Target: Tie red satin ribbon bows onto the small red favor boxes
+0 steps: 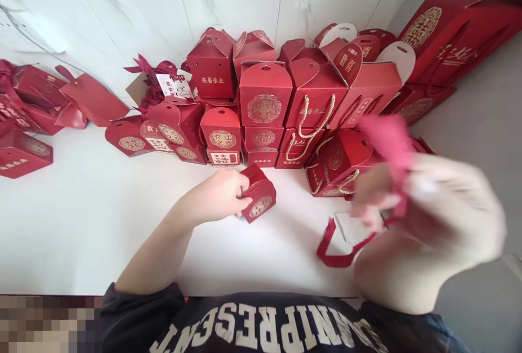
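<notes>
My left hand (218,195) is closed on a small red gift box (261,200) with a gold round emblem, held at or just over the white table. The box is tilted, its emblem facing front right. At the right, my right hand (444,206) is smeared by motion, its fingers closed round a red ribbon (389,138). A length of the ribbon rises above the fingers, and a loop hangs below them. Behind the loop is a pale, thin-edged rectangular piece (348,228), partly hidden by the hand.
Stacked red gift boxes (264,97), some with rope handles, line the tiled back wall. Dark red ribbon bows and a printed card (176,86) stand left of the middle stack. More boxes (26,149) sit far left. Large red boxes (460,32) fill the right corner.
</notes>
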Tool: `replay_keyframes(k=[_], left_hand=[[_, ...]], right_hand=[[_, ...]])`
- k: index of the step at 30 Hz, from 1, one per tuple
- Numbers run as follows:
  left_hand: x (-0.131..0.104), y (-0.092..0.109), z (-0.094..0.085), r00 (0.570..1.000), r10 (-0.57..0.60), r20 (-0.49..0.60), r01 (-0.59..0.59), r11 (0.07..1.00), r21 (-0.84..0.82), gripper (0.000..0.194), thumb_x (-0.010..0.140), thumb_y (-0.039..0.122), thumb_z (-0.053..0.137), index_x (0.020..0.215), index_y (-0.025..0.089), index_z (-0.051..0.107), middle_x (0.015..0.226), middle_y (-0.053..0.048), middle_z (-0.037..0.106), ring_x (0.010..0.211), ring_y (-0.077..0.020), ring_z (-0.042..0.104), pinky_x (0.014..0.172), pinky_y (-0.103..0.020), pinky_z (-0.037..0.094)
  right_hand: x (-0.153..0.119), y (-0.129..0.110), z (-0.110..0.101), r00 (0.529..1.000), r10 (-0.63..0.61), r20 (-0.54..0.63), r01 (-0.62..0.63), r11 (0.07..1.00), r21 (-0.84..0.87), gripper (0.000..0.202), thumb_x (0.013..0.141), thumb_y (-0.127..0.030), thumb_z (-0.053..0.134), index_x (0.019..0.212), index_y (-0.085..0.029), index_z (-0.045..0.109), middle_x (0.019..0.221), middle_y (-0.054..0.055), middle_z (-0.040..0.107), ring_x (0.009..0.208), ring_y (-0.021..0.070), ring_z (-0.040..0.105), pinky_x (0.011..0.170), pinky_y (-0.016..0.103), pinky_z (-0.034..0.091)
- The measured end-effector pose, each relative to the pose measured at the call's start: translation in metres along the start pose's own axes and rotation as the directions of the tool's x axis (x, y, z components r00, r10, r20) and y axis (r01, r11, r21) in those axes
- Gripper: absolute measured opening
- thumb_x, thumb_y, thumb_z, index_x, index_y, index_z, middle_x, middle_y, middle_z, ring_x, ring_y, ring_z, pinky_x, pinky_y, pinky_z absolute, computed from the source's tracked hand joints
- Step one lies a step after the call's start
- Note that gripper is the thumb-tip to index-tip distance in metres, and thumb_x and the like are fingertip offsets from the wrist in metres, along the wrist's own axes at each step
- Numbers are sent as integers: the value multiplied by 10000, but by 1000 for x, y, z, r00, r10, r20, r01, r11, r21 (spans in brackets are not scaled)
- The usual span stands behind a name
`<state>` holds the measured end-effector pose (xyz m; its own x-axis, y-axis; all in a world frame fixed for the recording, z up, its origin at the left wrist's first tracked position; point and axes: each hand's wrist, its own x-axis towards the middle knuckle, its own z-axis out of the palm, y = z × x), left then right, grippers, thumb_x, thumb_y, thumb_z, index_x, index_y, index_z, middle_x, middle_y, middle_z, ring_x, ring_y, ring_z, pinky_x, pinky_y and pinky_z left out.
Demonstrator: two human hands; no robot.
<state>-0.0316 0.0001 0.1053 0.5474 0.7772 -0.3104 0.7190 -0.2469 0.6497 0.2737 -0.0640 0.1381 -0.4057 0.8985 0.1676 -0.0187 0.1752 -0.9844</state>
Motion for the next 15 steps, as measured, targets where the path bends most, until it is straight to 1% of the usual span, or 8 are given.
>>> replay_keyframes(k=[1,2,3,5,8,10,12,15], left_hand=[[0,-1,0,999,-31,-31,30,998,-54,183,798,259,558,642,182,501,614,-14,645,566,-158,645,493,-228,400],[0,-2,-1,998,-52,-44,47,994,-101,181,799,267,564,652,184,498,614,-15,650,580,-168,668,490,-225,420],[0,-3,-1,997,-63,-44,56,989,-135,181,798,273,570,657,184,500,611,-18,652,587,-177,683,482,-223,435],[4,-6,0,998,-70,-3,68,980,-187,175,797,280,576,664,182,517,616,-28,662,594,-189,698,467,-224,463],[12,-12,-1,992,-91,85,111,956,-272,152,800,281,578,701,175,534,676,-53,701,639,-200,723,495,-234,527],[16,-15,-3,984,-124,124,157,937,-313,161,797,288,595,715,179,510,680,-55,712,667,-209,736,514,-242,557],[20,-17,-6,977,-137,160,183,930,-320,168,797,300,610,733,180,511,686,-58,723,698,-217,745,526,-248,574],[21,-17,-9,973,-109,203,170,934,-314,148,811,315,612,816,171,575,775,-72,752,731,-210,750,537,-244,584]], right_hand=[[16,8,12,1000,-7,-6,7,999,-46,275,978,-421,475,895,-273,692,842,63,679,653,197,591,572,331,462],[31,17,21,997,32,67,-23,992,-124,247,964,-384,526,863,-229,689,832,59,665,688,184,588,622,311,466],[45,26,27,984,73,160,-39,978,-206,281,956,-405,540,831,-193,676,796,49,635,708,173,563,654,296,458],[66,44,31,928,183,326,-67,939,-336,363,955,-467,509,811,-166,652,747,25,585,710,155,517,677,281,433],[82,65,29,865,296,406,-102,895,-434,428,954,-512,466,744,-163,598,693,-13,490,660,128,431,637,264,377],[85,72,28,842,330,427,-140,898,-417,421,947,-518,474,736,-166,567,703,-23,448,662,121,398,628,258,351],[86,73,28,832,329,446,-179,921,-345,404,940,-521,492,752,-168,549,725,-24,433,683,121,391,646,258,343],[87,71,31,832,302,466,-214,949,-232,405,928,-530,516,755,-164,537,740,-23,428,710,124,393,691,264,340]])
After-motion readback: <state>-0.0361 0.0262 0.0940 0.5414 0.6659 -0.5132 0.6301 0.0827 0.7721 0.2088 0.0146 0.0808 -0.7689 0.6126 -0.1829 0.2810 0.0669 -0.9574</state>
